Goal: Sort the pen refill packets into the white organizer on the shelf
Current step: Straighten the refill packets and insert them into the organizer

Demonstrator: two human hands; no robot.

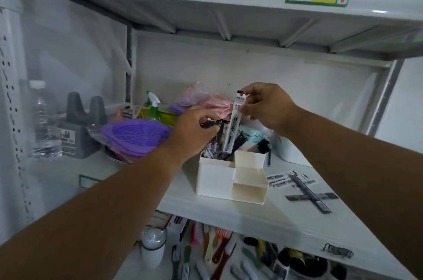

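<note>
Right hand at frame centre, pinched on the top of a white refill packet, held upright with its foot inside the rear left compartment of the white organizer. Left hand just beside, fingers curled round the tops of dark packets standing in that same compartment. Organizer stood on the shelf. More packets lay loose on the shelf to the right. Purple basket at left.

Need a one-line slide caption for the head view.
Right hand lowers a refill packet into the white organizer; left hand holds packets already inside.
</note>
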